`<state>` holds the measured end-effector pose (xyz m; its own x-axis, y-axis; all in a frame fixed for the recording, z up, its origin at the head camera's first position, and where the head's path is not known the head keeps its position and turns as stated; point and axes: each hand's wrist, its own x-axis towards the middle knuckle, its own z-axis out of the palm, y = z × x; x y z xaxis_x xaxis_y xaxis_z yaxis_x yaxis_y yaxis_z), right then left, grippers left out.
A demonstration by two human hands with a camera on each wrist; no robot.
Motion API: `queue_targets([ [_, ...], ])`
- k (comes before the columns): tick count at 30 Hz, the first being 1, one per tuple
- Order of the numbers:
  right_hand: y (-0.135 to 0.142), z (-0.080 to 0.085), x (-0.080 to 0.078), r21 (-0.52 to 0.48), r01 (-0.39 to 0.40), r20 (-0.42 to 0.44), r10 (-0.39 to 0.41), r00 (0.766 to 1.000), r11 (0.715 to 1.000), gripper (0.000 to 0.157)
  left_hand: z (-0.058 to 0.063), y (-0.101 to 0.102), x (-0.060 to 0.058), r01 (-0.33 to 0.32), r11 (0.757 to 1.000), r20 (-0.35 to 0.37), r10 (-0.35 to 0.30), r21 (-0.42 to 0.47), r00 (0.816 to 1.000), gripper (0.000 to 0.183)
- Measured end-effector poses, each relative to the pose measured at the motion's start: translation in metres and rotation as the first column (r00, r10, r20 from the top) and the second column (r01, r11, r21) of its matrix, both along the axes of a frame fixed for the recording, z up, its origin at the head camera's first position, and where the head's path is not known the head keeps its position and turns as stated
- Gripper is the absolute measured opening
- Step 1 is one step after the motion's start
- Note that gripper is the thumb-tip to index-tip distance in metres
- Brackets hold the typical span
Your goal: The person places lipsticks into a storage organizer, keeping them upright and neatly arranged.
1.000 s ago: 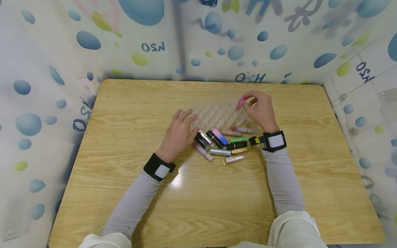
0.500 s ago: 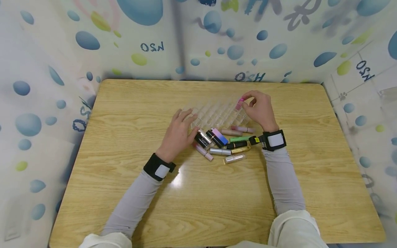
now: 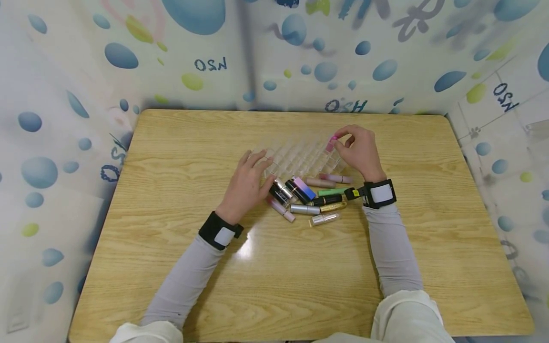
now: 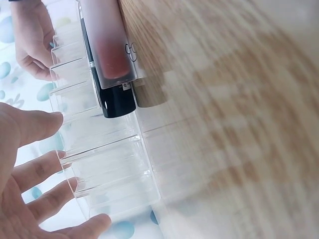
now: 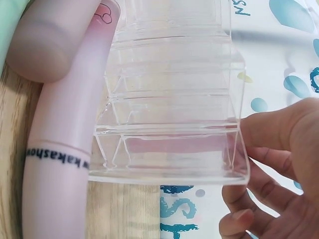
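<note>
A clear plastic lipstick organizer [image 3: 296, 155] with rows of slots lies on the table. At its far right corner my right hand [image 3: 358, 150] pinches the bright pink top of a lip gloss tube [image 3: 330, 146]. The tube's body sits in the end slot, a pink shape [image 5: 177, 144] through the plastic in the right wrist view. My left hand [image 3: 243, 190] rests on the organizer's left end, fingers spread; in the left wrist view its fingertips [image 4: 54, 122] are at the rim.
Along the organizer's near side lie several lipsticks and gloss tubes: a blue-purple one [image 3: 304, 189], a green one [image 3: 332, 192], a silver one [image 3: 305, 209], a gold one [image 3: 332, 207] and a clear-capped one [image 3: 324, 219]. Patterned curtains [image 3: 274, 57] enclose the wooden table [image 3: 274, 286].
</note>
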<state>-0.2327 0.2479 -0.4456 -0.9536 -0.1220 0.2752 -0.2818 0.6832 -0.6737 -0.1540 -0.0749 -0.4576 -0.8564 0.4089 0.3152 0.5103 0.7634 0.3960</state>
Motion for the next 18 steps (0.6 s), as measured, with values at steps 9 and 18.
queue_targets([
  [9,0.0005,-0.0001,-0.0008,0.004,-0.006,-0.009,0.006,1.0,1.0,0.014,-0.0011,0.0004,0.0004,0.0,1.0,-0.009,0.0,0.007,1.0,0.044],
  [18,-0.0013,0.0069,0.0014,-0.002,-0.002,-0.055,0.002,0.998,1.0,0.02,-0.0001,0.0008,-0.0014,0.002,1.0,-0.004,-0.002,-0.011,1.0,0.045],
])
